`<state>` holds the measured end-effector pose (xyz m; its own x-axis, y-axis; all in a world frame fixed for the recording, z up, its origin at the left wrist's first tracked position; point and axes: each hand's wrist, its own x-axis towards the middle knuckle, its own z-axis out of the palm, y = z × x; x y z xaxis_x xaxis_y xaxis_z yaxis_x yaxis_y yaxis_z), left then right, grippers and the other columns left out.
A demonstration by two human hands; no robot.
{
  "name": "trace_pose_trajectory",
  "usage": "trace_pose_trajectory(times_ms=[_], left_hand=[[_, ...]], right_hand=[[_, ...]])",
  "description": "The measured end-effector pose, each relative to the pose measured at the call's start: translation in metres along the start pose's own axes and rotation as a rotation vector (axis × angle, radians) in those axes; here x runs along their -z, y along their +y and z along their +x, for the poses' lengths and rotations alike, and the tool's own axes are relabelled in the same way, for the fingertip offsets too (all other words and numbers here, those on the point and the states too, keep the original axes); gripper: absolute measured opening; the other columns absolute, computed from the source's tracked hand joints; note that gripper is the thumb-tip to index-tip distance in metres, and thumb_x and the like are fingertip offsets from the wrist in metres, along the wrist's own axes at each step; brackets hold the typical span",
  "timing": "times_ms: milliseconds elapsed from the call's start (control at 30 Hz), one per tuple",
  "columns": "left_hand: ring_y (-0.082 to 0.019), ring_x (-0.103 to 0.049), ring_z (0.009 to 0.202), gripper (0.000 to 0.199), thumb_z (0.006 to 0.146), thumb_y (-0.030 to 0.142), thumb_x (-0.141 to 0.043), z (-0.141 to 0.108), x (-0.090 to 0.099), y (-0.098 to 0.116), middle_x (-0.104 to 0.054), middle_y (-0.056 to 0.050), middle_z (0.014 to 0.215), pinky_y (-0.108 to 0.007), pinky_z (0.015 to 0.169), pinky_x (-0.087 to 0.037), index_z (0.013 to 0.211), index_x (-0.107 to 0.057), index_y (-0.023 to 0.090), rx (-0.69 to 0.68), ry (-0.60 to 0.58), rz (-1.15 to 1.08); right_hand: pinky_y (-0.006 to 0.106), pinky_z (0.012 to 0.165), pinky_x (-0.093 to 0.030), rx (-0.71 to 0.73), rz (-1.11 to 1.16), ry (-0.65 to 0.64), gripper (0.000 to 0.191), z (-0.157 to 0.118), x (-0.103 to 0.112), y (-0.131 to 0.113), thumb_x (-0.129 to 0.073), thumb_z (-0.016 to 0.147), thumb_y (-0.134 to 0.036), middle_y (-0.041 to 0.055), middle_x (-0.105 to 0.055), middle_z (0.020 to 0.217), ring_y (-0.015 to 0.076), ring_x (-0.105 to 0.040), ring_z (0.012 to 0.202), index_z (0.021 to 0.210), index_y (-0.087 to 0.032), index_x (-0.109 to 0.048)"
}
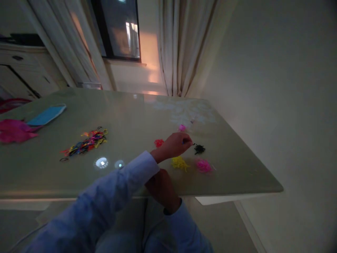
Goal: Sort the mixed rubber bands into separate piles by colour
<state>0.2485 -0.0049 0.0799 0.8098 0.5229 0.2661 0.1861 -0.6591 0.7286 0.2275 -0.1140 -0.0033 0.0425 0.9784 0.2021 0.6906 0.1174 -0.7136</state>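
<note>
My left hand reaches across to the right over the sorted piles, its fingers pinched together. A black rubber band shows at its fingertips, and a bit of blue peeks from between the fingers. Just right of it lies a small black pile of bands. Around this hand are a red pile, a yellow pile, a bright pink pile and a lighter pink pile. Under my left forearm, near the table edge, my right hand is curled; its fingertips are partly hidden.
A mixed heap of coloured bands lies on the left half of the glossy table. Farther left are a blue face mask and a crumpled pink item. A wall runs along the table's right side.
</note>
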Motion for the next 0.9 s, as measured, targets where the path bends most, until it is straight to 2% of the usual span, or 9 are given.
trace_pose_trajectory(times_ms=[100,200,300,400,533,667,800,900], left_hand=[[-0.016,-0.061,0.070,0.022,0.085,0.019,-0.055,0.036,-0.031,-0.009,-0.073,-0.009,0.081,-0.029,0.072,-0.047,0.081,-0.075,0.013,-0.068,-0.123,0.221],[-0.017,-0.062,0.070,0.023,0.083,0.017,-0.054,0.056,-0.054,-0.016,-0.074,-0.010,0.081,-0.029,0.071,-0.047,0.080,-0.076,0.013,-0.072,-0.169,0.267],[-0.018,-0.061,0.067,0.021,0.081,0.018,-0.056,0.064,-0.065,-0.020,-0.073,-0.010,0.077,-0.029,0.068,-0.046,0.077,-0.076,0.013,-0.075,-0.201,0.276],[-0.019,-0.062,0.069,0.021,0.081,0.017,-0.057,0.065,-0.068,-0.023,-0.073,-0.011,0.078,-0.030,0.068,-0.046,0.076,-0.076,0.014,-0.085,-0.218,0.285],[-0.018,-0.062,0.068,0.021,0.080,0.015,-0.056,0.064,-0.065,-0.028,-0.074,-0.009,0.077,-0.029,0.070,-0.046,0.077,-0.077,0.014,-0.100,-0.212,0.271],[-0.016,-0.062,0.069,0.023,0.081,0.015,-0.054,0.056,-0.052,-0.027,-0.073,-0.007,0.078,-0.028,0.072,-0.046,0.077,-0.077,0.014,-0.113,-0.168,0.233],[-0.016,-0.060,0.068,0.021,0.084,0.018,-0.056,0.035,-0.026,-0.018,-0.073,-0.007,0.078,-0.028,0.071,-0.045,0.081,-0.076,0.015,-0.097,0.013,0.155],[-0.016,-0.060,0.069,0.019,0.084,0.019,-0.058,0.008,-0.002,-0.012,-0.073,-0.007,0.080,-0.028,0.072,-0.045,0.082,-0.076,0.015,-0.054,0.127,0.125]], right_hand=[[0.026,0.068,-0.046,0.048,-0.038,-0.011,0.012,0.000,-0.003,0.004,-0.059,0.085,-0.018,0.0079,-0.077,0.090,0.0223,-0.070,0.085,0.086,-0.018,-0.071],[0.028,0.077,-0.050,0.083,-0.026,0.011,0.015,0.000,-0.006,0.007,-0.059,0.087,-0.019,0.0076,-0.077,0.100,0.0238,-0.071,0.094,0.094,-0.020,-0.072],[0.029,0.086,-0.051,0.128,0.030,0.058,0.019,0.001,-0.007,0.009,-0.059,0.088,-0.018,0.0053,-0.076,0.110,0.0240,-0.069,0.104,0.102,-0.022,-0.071],[0.030,0.091,-0.051,0.156,0.048,0.061,0.023,0.002,-0.007,0.009,-0.062,0.086,-0.017,0.0061,-0.075,0.114,0.0244,-0.067,0.110,0.107,-0.022,-0.070],[0.031,0.092,-0.050,0.185,0.024,0.058,0.019,0.003,-0.007,0.009,-0.063,0.085,-0.018,0.0074,-0.074,0.115,0.0243,-0.067,0.109,0.101,-0.021,-0.071],[0.027,0.079,-0.051,0.132,-0.035,-0.014,0.016,0.000,-0.005,0.006,-0.064,0.083,-0.021,0.0083,-0.077,0.106,0.0243,-0.071,0.099,0.096,-0.019,-0.073],[0.026,0.065,-0.046,0.087,-0.119,-0.113,0.009,-0.003,0.000,0.001,-0.067,0.080,-0.021,0.0073,-0.078,0.091,0.0240,-0.073,0.083,0.085,-0.019,-0.073],[0.025,0.061,-0.042,0.060,-0.103,-0.093,0.009,-0.003,0.002,-0.002,-0.064,0.083,-0.020,0.0058,-0.077,0.086,0.0201,-0.071,0.074,0.083,-0.019,-0.073]])
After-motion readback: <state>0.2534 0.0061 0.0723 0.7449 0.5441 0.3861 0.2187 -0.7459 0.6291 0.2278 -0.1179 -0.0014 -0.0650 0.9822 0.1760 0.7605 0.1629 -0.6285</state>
